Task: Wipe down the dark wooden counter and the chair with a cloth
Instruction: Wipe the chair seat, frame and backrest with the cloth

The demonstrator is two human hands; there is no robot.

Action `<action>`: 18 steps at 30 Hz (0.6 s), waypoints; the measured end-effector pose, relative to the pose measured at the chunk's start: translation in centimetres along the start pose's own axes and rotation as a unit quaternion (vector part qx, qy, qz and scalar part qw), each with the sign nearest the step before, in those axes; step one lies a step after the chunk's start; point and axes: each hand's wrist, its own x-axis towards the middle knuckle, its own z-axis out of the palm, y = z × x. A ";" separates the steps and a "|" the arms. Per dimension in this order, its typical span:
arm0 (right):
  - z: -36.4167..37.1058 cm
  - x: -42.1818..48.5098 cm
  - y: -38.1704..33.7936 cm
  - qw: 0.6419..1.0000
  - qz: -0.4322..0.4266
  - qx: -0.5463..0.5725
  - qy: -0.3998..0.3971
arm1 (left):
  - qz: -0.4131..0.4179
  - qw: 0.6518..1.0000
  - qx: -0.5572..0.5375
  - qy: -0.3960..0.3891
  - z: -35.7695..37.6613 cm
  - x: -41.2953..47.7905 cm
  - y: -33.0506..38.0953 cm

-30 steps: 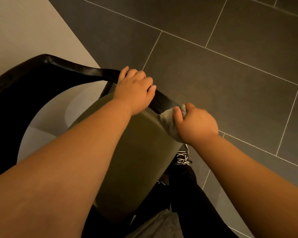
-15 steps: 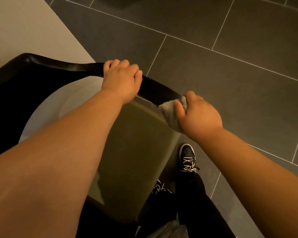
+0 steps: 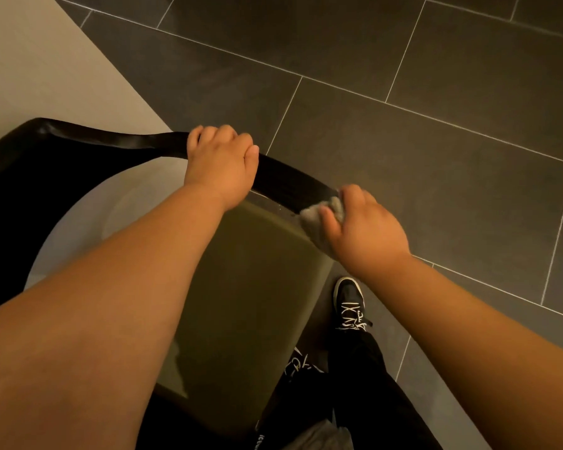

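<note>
Legs in dark trousers and a black laced shoe (image 3: pixel 348 300) stand nearest, at the right edge of the olive seat (image 3: pixel 251 287) of the chair (image 3: pixel 13 196). Just beyond the seat's far right corner, the right hand (image 3: pixel 368 228) has its fingers curled round a bunched grey cloth (image 3: pixel 312 222). Its thumb lies on top, and it presses the cloth against the right end of the black top rail (image 3: pixel 286 180). The rail's long axis runs from that end leftward and slightly farther away, then bends round towards the near left. The left hand (image 3: pixel 221 164) is wrapped over it a little way along, knuckles up, apparently steadying the chair. Most of the rail therefore lies left of the cloth, with the left hand squarely in that path. A stroke that way would probably need that hand to shift along or let go. Open tiled floor (image 3: pixel 436 125) to the right and beyond leaves room for the elbow. A pale surface (image 3: pixel 46 66) fills the far left. The dark wooden counter is not in view.
</note>
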 end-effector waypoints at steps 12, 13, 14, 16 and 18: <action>1.2 2.0 -2.8 0.994 -0.067 -0.080 0.029 | 0.017 1.000 -0.010 -0.009 -0.2 -0.1 -0.7; 1.0 1.0 -1.9 0.995 -0.071 -0.063 0.032 | 0.023 1.000 -0.014 -0.011 -0.2 0.0 -0.9; 0.7 -0.1 -1.0 0.997 -0.060 -0.039 0.025 | 0.027 0.999 -0.020 -0.014 -0.2 0.0 -1.0; 0.5 -1.5 0.4 1.000 -0.019 -0.013 0.010 | 0.028 0.999 -0.031 -0.013 -0.1 0.0 -1.1; 0.8 -0.6 -0.1 0.999 0.020 -0.047 0.015 | 0.029 0.999 -0.031 -0.006 0.0 0.0 -1.1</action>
